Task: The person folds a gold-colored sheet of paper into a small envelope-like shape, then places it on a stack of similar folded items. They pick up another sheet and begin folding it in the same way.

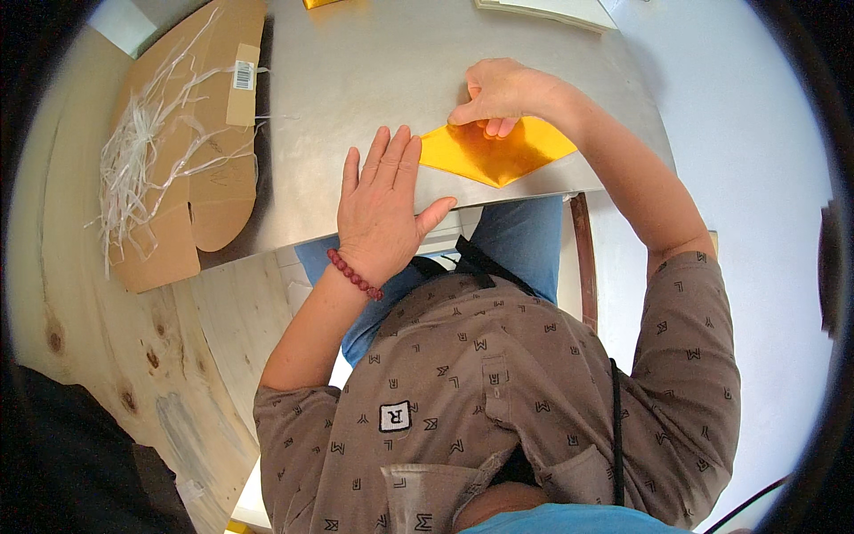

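Note:
A shiny gold sheet of foil paper (pixel 509 158), folded into a pointed, kite-like shape, lies near the front edge of the metal-topped table (pixel 356 80). My right hand (pixel 505 96) reaches over its far edge, thumb pressed on the paper and fingers curled at the fold. Part of that edge is hidden under the hand. Beside the paper's left tip, my left hand (pixel 384 200) lies flat on the tabletop, fingers stretched out and thumb spread. It holds nothing, and its fingertips are close to that tip. A dark red bead bracelet (pixel 354 274) circles the left wrist.
On the left, a brown cardboard piece (pixel 213 200) carries a tangle of clear plastic strips (pixel 142 147). A stack of pale paper (pixel 551 11) sits at the far right of the table. Another gold piece (pixel 320 3) shows at the far edge of view.

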Available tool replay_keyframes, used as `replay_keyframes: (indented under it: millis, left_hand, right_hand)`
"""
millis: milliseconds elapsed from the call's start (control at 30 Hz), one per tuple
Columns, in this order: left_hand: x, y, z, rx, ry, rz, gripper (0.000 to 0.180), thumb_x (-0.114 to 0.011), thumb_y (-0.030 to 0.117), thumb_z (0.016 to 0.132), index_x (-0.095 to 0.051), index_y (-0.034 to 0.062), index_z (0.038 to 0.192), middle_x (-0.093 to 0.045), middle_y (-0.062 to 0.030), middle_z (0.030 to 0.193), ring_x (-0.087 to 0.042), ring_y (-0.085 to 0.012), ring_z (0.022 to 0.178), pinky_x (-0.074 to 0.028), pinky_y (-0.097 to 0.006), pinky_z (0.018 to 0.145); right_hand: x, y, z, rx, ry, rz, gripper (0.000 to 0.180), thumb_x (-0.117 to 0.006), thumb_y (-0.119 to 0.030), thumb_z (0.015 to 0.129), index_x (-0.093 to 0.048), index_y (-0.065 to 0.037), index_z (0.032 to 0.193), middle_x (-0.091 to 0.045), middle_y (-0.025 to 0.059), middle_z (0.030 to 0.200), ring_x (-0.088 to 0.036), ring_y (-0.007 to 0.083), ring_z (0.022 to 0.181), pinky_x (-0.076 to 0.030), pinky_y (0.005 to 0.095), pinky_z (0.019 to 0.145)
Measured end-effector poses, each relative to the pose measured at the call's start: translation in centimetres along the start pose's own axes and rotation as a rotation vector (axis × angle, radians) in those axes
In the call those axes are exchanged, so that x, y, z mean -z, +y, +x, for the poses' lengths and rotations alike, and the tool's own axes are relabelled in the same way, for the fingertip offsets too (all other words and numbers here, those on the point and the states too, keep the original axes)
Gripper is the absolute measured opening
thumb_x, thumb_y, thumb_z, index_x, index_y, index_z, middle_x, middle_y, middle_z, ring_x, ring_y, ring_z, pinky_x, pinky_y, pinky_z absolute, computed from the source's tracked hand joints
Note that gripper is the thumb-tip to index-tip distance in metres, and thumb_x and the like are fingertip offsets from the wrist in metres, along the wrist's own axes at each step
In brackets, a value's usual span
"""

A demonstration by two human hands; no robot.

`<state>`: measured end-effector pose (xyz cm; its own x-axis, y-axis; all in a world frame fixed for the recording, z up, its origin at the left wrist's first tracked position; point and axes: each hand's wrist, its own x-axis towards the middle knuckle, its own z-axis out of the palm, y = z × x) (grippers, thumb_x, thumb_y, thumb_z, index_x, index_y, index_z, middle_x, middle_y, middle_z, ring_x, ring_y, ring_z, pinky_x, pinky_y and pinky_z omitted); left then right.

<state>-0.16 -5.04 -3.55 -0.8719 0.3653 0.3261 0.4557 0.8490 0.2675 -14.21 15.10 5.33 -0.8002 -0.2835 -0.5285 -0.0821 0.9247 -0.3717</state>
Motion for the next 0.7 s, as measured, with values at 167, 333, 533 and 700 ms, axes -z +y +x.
replay_keyframes:
  millis: [167, 333, 533, 700]
  left_hand:
    - [0.2, 0.1, 0.0, 0.01, -0.011, -0.005, 0.079, -0.067, 0.056, 0.093, -0.052, 0.0005, 0.147, -0.049, -0.0147, 0.156, -0.038, -0.0314, 0.15, -0.023, -0.053, 0.125]
    - [0.3, 0.2, 0.1, 0.023, -0.045, 0.003, 0.082, -0.067, 0.057, 0.093, -0.048, 0.003, 0.151, -0.046, -0.015, 0.159, -0.037, -0.0328, 0.152, -0.024, -0.054, 0.124]
    - [0.2, 0.1, 0.0, 0.013, -0.043, 0.019, 0.082, -0.065, 0.058, 0.094, -0.047, 0.0032, 0.152, -0.045, -0.0157, 0.16, -0.035, -0.0327, 0.153, -0.023, -0.053, 0.125]
    - [0.3, 0.0, 0.0, 0.007, -0.044, 0.014, 0.081, -0.064, 0.059, 0.095, -0.047, 0.0035, 0.152, -0.045, -0.016, 0.16, -0.036, -0.0336, 0.153, -0.023, -0.054, 0.125]
  right_hand:
    - [0.7, 1.0, 0.2, -0.023, -0.045, 0.062, 0.043, -0.077, -0.041, 0.085, -0.063, -0.002, 0.074, -0.076, 0.0153, 0.079, -0.077, 0.0193, 0.071, -0.063, 0.0295, 0.063]
    - [1.3, 2.3, 0.0, -0.04, -0.009, 0.064, 0.041, -0.076, -0.039, 0.087, -0.062, -0.002, 0.078, -0.075, 0.0167, 0.082, -0.077, 0.0192, 0.071, -0.063, 0.0301, 0.064]
    - [1.5, 3.7, 0.1, -0.117, 0.014, 0.095, 0.039, -0.076, -0.037, 0.087, -0.066, 0.0, 0.088, -0.075, 0.015, 0.085, -0.076, 0.02, 0.072, -0.063, 0.0303, 0.065]
    - [1.8, 4.9, 0.9, -0.114, -0.055, 0.18, 0.038, -0.076, -0.034, 0.089, -0.068, 0.003, 0.089, -0.075, 0.0161, 0.087, -0.076, 0.0208, 0.075, -0.064, 0.0307, 0.068]
